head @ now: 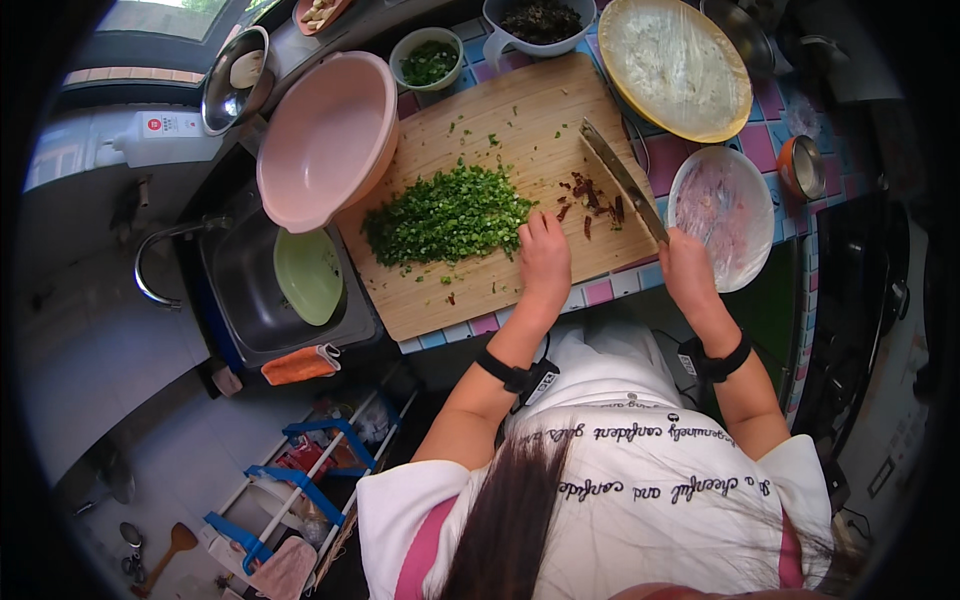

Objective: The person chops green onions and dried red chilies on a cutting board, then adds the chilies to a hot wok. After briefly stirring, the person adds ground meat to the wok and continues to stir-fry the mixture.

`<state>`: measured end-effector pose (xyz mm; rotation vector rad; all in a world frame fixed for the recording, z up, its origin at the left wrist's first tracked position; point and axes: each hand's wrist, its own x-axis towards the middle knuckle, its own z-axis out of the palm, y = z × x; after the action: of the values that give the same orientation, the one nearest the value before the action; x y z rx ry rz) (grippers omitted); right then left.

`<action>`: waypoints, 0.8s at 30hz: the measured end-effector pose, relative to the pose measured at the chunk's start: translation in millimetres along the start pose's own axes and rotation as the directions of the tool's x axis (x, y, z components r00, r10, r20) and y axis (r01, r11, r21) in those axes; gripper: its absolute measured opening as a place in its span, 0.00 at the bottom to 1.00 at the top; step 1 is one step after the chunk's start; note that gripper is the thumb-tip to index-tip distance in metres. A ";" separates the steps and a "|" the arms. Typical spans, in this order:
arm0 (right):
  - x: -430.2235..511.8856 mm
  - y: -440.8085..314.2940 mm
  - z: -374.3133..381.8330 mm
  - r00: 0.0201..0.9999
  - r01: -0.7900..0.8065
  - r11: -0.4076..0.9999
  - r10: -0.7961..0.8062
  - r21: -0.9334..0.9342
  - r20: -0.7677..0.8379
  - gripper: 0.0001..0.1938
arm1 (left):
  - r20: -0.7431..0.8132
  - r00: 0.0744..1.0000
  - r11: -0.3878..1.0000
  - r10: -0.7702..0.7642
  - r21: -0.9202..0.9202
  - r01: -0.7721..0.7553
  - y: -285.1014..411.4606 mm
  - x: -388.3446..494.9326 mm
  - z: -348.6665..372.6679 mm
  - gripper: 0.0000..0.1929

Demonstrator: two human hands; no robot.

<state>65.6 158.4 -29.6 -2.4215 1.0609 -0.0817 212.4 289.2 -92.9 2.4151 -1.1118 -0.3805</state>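
My right hand (686, 262) grips the handle of a kitchen knife (622, 176), whose blade stands on edge at the right side of a wooden cutting board (465, 120). Cut dried red chili pieces (589, 196) lie just left of the blade. My left hand (545, 259) has its fingertips bent down at the right edge of a heap of chopped green onion (450, 217); whether it pinches any bits cannot be told. Small green scraps are scattered around the heap.
A pink plastic basin (330, 142) overlaps the board's left corner, above a sink (240, 292) with a green bowl (307, 274). Behind stand a bowl of greens (427, 64) and a bowl of dark food (540, 22). Film-covered yellow (675, 67) and white (721, 217) dishes are at right.
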 end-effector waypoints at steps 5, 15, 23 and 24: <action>-6.1 -6.7 14.1 0.999 -0.015 0.999 0.013 0.049 0.044 0.04 | -0.097 0.982 0.979 0.160 -0.113 -0.170 10.5 24.5 20.3 0.23; 4.4 -15.1 10.5 0.992 0.113 0.993 -0.115 0.029 0.057 0.05 | -0.401 0.905 0.620 -0.142 -0.749 -0.235 12.6 114.0 8.7 0.13; 0.6 -14.2 14.7 0.988 0.100 0.995 -0.097 -0.021 0.117 0.03 | -0.235 0.951 0.552 -0.200 -0.829 -0.089 8.9 109.5 -0.4 0.10; -0.1 -14.2 13.1 0.987 0.119 0.993 -0.116 -0.022 0.108 0.03 | -0.196 0.954 0.563 -0.226 -0.826 -0.037 7.9 111.9 -3.5 0.10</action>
<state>78.4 172.1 -34.6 -2.4830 0.8775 0.0232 280.0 199.6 -92.6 1.5896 -0.4730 -0.4449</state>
